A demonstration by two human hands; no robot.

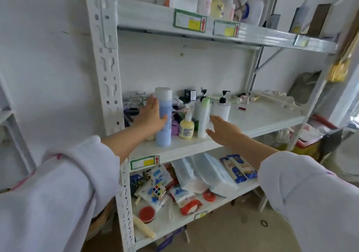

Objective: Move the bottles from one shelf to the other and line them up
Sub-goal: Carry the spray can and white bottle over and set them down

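Observation:
A tall blue bottle [163, 119] with a white cap stands at the front left of the middle shelf [262, 121]. My left hand [150, 115] lies flat against its left side, fingers straight, thumb in front of it. To its right stand a small yellow pump bottle [186, 128], a slim white-and-green bottle [204, 117] and two white pump bottles [222, 108]. My right hand [221, 128] hovers open just right of the slim bottle, touching nothing. Several more bottles [252, 6] stand on the top shelf [155, 18].
Glass jars [137, 99] and dark small items crowd the middle shelf's back left corner. The lower shelf [223, 203] holds tissue packs, a puzzle cube [159, 191] and red lids. A white upright post [108, 88] stands at the left.

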